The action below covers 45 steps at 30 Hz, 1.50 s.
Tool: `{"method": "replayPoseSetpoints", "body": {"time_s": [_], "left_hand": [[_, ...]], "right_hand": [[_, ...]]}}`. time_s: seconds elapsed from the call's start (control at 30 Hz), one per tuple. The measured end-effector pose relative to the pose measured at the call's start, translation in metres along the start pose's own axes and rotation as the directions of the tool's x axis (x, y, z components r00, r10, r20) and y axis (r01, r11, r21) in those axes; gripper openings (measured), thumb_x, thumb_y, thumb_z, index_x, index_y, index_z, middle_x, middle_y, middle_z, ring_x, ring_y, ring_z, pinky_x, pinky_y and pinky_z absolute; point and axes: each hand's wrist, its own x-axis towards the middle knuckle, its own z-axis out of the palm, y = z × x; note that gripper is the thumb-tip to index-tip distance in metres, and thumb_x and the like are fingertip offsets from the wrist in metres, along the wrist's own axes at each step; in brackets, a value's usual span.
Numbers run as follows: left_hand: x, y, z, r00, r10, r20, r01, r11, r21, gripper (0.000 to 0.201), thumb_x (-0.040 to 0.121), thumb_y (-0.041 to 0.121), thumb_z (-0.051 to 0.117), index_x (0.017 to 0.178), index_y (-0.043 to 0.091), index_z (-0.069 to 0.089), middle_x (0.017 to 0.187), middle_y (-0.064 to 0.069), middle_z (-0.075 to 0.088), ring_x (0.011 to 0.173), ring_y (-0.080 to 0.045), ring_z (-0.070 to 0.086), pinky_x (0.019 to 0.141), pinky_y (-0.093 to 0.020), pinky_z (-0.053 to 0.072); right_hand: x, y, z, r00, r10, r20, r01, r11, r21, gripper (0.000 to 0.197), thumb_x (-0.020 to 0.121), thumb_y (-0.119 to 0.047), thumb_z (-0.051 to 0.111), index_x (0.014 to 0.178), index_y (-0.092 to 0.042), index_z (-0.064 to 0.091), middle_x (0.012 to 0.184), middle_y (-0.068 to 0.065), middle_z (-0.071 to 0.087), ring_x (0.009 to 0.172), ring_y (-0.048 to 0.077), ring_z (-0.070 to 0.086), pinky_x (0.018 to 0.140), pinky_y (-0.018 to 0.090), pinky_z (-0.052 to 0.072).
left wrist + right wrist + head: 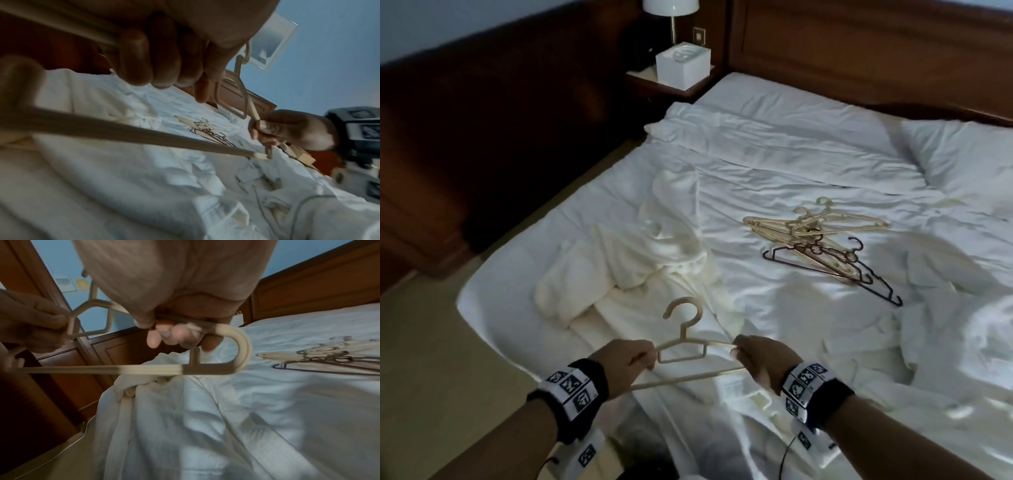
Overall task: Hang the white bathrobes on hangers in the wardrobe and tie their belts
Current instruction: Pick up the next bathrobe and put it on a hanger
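I hold a cream plastic hanger (683,346) above the near end of the bed, hook pointing away from me. My left hand (627,363) grips its left shoulder and my right hand (758,359) grips its right shoulder. In the left wrist view my fingers (144,53) curl round the hanger's arm (82,128), and my right hand (287,128) pinches the far end. The right wrist view has my fingers (174,335) wrapped round the hanger's rounded end (236,350). A crumpled cream-white bathrobe (647,253) lies on the bed beyond the hanger. More white robe cloth (876,346) spreads under my right hand.
A heap of cream and dark hangers (822,246) lies on the white bed sheet (808,164) to the right. A pillow (962,154) is at the far right. A nightstand holds a white box (683,65) and a lamp (671,10). Dark wooden furniture (465,137) runs along the left.
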Motion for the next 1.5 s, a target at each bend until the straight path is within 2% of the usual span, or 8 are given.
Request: {"method": "replayPoseSetpoints", "body": {"time_s": [0.13,0.23,0.57,0.73,0.93,1.1,1.3,1.5], "left_hand": [[0.007,-0.012,-0.004,0.977,0.098,-0.190,-0.093,0.995,0.035,0.016,0.094,0.039,0.050,0.079,0.034,0.053,0.070,0.009,0.052,0.065,-0.003,0.050,0.065,-0.027,0.047],[0.037,-0.048,-0.016,0.949,-0.004,-0.315,0.002,1.000,-0.005,0.030,0.088,0.030,0.061,0.118,0.027,0.057,0.107,0.003,0.051,0.096,-0.013,0.056,0.090,-0.031,0.048],[0.169,-0.132,-0.084,0.993,-0.116,-0.031,0.109,0.769,0.630,0.085,0.085,0.045,0.056,0.151,0.030,0.004,0.159,-0.006,-0.005,0.145,-0.028,0.010,0.114,-0.040,0.025],[0.253,-0.147,-0.093,0.999,-0.040,0.004,0.021,0.604,0.797,0.121,0.076,0.044,0.070,0.134,0.045,-0.036,0.145,-0.007,-0.047,0.144,-0.032,-0.019,0.112,-0.055,0.015],[0.288,-0.142,-0.084,0.997,-0.022,0.068,-0.036,0.675,0.737,0.049,0.086,0.015,0.041,0.133,0.030,0.038,0.120,-0.006,0.058,0.109,-0.029,0.058,0.090,-0.041,0.049],[0.236,-0.102,-0.135,0.997,0.050,-0.053,-0.045,0.994,0.099,0.040,0.091,0.036,0.053,0.126,0.019,0.045,0.113,-0.016,0.063,0.100,-0.034,0.060,0.082,-0.033,0.045],[0.131,-0.019,-0.220,0.900,0.411,-0.147,-0.436,0.848,-0.301,0.021,0.083,0.047,0.051,0.099,0.038,0.061,0.098,0.013,0.069,0.091,0.000,0.062,0.080,-0.018,0.047],[0.047,0.012,-0.283,0.869,0.460,-0.181,-0.482,0.707,-0.518,0.035,0.086,0.053,0.058,0.102,0.025,0.071,0.098,-0.001,0.074,0.090,-0.014,0.069,0.072,-0.024,0.054]], "right_hand": [[-0.009,-0.006,0.008,0.996,0.034,-0.079,-0.029,0.997,0.069,0.031,0.102,-0.046,0.028,0.100,-0.024,0.051,0.085,-0.009,0.055,0.080,0.018,0.054,0.072,0.032,0.041],[-0.002,-0.007,-0.001,0.952,0.244,-0.186,-0.224,0.967,0.120,0.030,0.100,-0.048,0.029,0.096,-0.028,0.051,0.083,-0.008,0.060,0.077,0.017,0.056,0.072,0.033,0.047],[0.026,-0.027,0.032,0.643,0.710,-0.287,-0.451,0.654,0.607,0.043,0.097,-0.011,0.043,0.136,-0.026,0.051,0.124,0.001,0.063,0.107,0.015,0.059,0.091,0.022,0.041],[0.033,-0.057,0.049,0.524,0.787,-0.326,-0.408,0.568,0.715,0.062,0.096,-0.006,0.041,0.148,-0.037,0.029,0.106,0.000,0.059,0.077,-0.003,0.051,0.067,0.014,0.036],[0.028,-0.071,0.059,0.558,0.724,-0.406,-0.442,0.673,0.592,0.050,0.092,-0.011,0.055,0.127,-0.046,0.049,0.098,-0.013,0.041,0.082,0.000,0.050,0.067,0.003,0.039],[0.046,-0.102,0.028,0.626,0.692,-0.360,-0.444,0.696,0.565,0.049,0.088,-0.032,0.065,0.133,-0.041,0.048,0.107,-0.011,0.032,0.079,0.004,0.050,0.082,0.020,0.049],[0.122,-0.150,-0.051,0.763,0.446,-0.468,-0.243,0.869,0.432,0.102,0.067,-0.067,0.072,0.149,-0.045,0.016,0.118,-0.003,0.022,0.107,0.013,0.036,0.099,0.025,0.036],[0.158,-0.194,-0.100,0.717,0.227,-0.660,0.048,0.928,0.371,0.047,0.080,-0.062,0.056,0.107,-0.025,0.065,0.099,-0.007,0.034,0.085,0.005,0.042,0.086,0.025,0.045]]}}
